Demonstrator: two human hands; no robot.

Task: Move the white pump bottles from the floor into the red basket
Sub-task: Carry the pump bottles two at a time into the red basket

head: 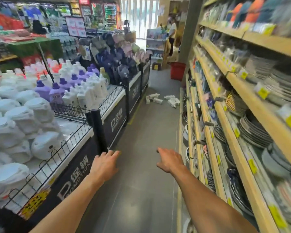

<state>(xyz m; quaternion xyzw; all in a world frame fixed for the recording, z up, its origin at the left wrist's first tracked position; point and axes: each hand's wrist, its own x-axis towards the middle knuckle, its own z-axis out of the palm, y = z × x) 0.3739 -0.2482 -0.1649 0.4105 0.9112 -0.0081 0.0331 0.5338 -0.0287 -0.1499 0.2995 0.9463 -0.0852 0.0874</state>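
Several white pump bottles (163,99) lie scattered on the grey aisle floor far ahead, some by the display stand's foot, some by the shelf base. Beyond them a red basket (178,71) stands on the floor beside the right shelving. My left hand (105,163) and my right hand (170,159) reach forward over the floor with relaxed fingers, holding nothing, well short of the bottles.
A black display stand (114,121) with wire fencing, loaded with white and purple detergent bottles, lines the left of the aisle. Wooden shelves (238,132) stacked with plates and bowls line the right. A person (172,37) stands at the aisle's far end.
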